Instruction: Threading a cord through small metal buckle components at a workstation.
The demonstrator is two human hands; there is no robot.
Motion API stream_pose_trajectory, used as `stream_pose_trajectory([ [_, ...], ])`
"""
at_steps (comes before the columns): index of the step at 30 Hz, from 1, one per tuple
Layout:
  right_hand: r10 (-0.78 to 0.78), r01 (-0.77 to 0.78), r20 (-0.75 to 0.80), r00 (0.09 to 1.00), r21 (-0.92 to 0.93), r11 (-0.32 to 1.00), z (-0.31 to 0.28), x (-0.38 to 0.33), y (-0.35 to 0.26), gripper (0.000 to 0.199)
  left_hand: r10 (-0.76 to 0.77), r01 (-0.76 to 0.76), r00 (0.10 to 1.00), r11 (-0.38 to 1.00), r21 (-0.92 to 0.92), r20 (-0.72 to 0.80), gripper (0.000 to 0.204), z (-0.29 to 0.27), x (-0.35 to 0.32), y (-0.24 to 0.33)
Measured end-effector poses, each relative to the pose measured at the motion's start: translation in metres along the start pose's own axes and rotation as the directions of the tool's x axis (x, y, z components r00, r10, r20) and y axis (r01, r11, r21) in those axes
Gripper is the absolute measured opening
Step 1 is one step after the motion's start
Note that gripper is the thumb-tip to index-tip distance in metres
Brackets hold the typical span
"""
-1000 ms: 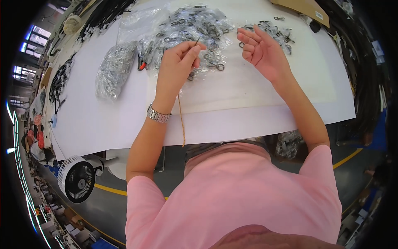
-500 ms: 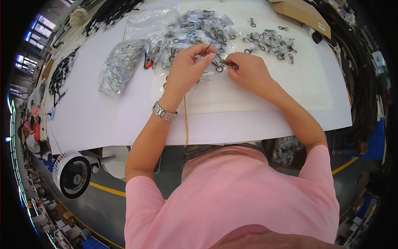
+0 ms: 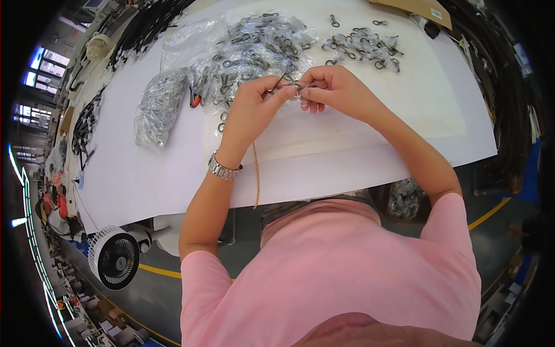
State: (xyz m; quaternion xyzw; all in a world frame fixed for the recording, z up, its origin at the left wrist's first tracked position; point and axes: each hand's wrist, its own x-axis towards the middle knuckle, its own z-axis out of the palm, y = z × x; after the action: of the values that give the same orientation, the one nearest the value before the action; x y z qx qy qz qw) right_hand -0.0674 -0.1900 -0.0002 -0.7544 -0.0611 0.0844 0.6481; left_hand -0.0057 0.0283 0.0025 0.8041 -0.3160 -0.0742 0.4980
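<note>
Over the white table my two hands meet, fingertips nearly touching. My left hand (image 3: 254,110) is closed, and a thin dark pointed piece (image 3: 282,77) sticks up from its pinch. With thumb and fingers, my right hand (image 3: 341,92) pinches a small dark metal piece (image 3: 300,86) that reaches toward the left fingertips; its exact shape is partly hidden. Just beyond them lies a heap of metal ring clips (image 3: 260,49) in clear plastic wrap. A smaller group of clips (image 3: 365,46) sits farther right, with single clips around it.
A full clear plastic bag (image 3: 159,110) lies at left, beside a red-and-black tool (image 3: 196,101). A yellowish cord (image 3: 256,179) hangs over the near edge. A cardboard box (image 3: 419,11) is at the far right, a white fan (image 3: 115,257) at the lower left, dark straps (image 3: 147,29) far left.
My right hand has moved left and now meets the left fingertips. The left hand has come slightly nearer to me. The whole view has shifted a little.
</note>
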Motion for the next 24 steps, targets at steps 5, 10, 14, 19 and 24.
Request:
stream_pose_trajectory([
  [5, -0.021, 0.029, -0.093, 0.995, 0.079, 0.996, -0.006, 0.004, 0.007, 0.02, -0.118, 0.12, 0.992, 0.991, -0.052, 0.033, 0.029, -0.001, 0.002, 0.002],
  [10, -0.11, 0.129, -0.186, 0.976, 0.092, 0.987, -0.002, 0.004, 0.008, 0.023, -0.182, 0.207, 0.976, 0.946, -0.248, 0.122, 0.03, 0.003, 0.001, -0.001],
  [14, -0.14, 0.147, -0.234, 0.962, 0.015, 0.989, -0.004, 0.003, 0.006, 0.027, -0.176, 0.228, 0.97, 0.892, -0.39, 0.166, 0.028, 0.007, 0.003, 0.004],
  [19, -0.181, 0.133, -0.314, 0.932, -0.168, 0.977, 0.003, -0.003, 0.0, 0.029, -0.142, 0.245, 0.959, 0.85, -0.467, 0.244, 0.028, 0.009, 0.003, -0.005],
  [24, -0.29, 0.12, -0.314, 0.904, -0.465, 0.877, 0.004, -0.006, -0.004, 0.03, -0.146, 0.309, 0.936, 0.773, -0.555, 0.319, 0.027, 0.009, 0.003, -0.009],
])
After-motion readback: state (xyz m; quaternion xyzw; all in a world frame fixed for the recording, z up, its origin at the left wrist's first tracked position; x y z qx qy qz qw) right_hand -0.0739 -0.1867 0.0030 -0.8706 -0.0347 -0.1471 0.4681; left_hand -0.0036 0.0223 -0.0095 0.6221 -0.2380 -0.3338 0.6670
